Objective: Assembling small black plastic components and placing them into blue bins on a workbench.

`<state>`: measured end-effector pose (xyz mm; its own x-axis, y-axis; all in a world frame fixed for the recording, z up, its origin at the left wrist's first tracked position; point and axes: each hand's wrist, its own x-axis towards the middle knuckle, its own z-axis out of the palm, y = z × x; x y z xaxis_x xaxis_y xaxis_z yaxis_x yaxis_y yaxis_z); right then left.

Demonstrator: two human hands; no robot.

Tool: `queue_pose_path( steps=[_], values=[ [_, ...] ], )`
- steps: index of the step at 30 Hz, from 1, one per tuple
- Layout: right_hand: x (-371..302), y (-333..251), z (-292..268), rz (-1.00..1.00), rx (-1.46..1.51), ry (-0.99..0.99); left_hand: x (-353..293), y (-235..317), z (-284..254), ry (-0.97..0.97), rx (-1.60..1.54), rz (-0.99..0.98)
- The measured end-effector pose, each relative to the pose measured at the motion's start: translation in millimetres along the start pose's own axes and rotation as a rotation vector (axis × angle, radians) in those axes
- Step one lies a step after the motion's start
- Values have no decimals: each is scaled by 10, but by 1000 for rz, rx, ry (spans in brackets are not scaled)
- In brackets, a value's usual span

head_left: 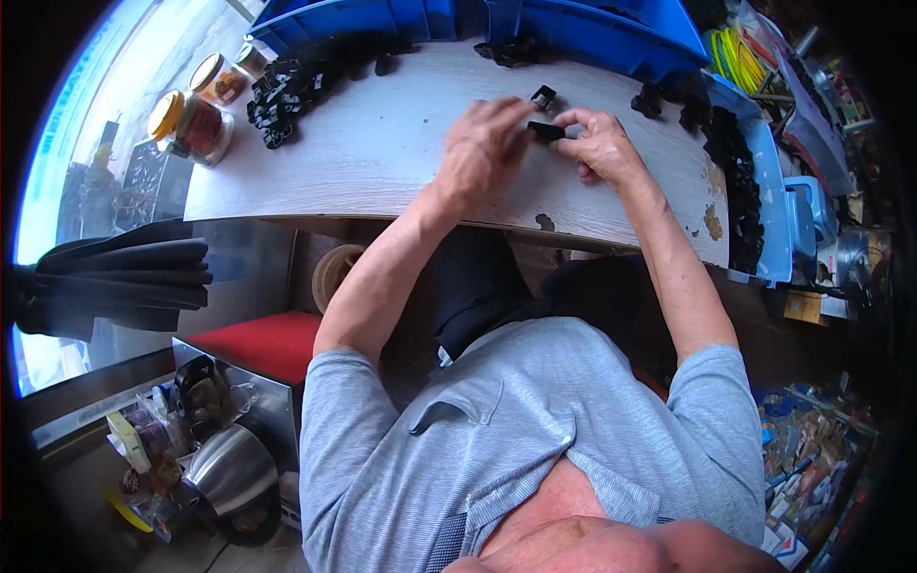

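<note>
Over the whitish worktable (pixel 353 167), my right hand (pixel 604 148) pinches a small black block-like piece (pixel 546 132) between thumb and fingers. My left hand (pixel 485 148) is beside its left end, smeared by motion, so its fingers cannot be read. Just beyond the held piece lies a second small black piece (pixel 543 96) with a pale patch. A heap of similar black pieces (pixel 287 95) lies at the far left, and a smaller group (pixel 506 53) sits at the back. More dark pieces (pixel 650 98) are scattered at the right.
Two blue bins (pixel 353 21) (pixel 597 38) line the table's back edge. A light-blue tray (pixel 767 181) with black pieces flanks the right side. Lidded jars (pixel 199 129) stand at the left corner. Below left are a metal kettle (pixel 229 468) and a red surface (pixel 258 334).
</note>
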<state>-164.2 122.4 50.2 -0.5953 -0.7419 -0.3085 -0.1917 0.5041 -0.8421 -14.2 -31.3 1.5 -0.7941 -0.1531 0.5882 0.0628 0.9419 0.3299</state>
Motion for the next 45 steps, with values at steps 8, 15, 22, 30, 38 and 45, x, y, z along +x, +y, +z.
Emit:
queue_pose_path(
  steps=[8,15,22,30,38,45],
  values=[
    [-6,97,13,-42,161,55,109,-1205,-502,293,491,-562],
    [1,130,9,-15,166,115,119,-1442,-393,280,457,-610],
    [-19,55,-43,36,227,90,127,-1389,-541,172,268,-785],
    [-9,262,-338,92,402,216,-51,-1054,-430,81,213,-647],
    [84,587,-898,148,463,596,-147,-624,-296,147,106,-416],
    [-22,449,-825,155,501,653,-190,-361,-290,107,91,-349]
  ],
)
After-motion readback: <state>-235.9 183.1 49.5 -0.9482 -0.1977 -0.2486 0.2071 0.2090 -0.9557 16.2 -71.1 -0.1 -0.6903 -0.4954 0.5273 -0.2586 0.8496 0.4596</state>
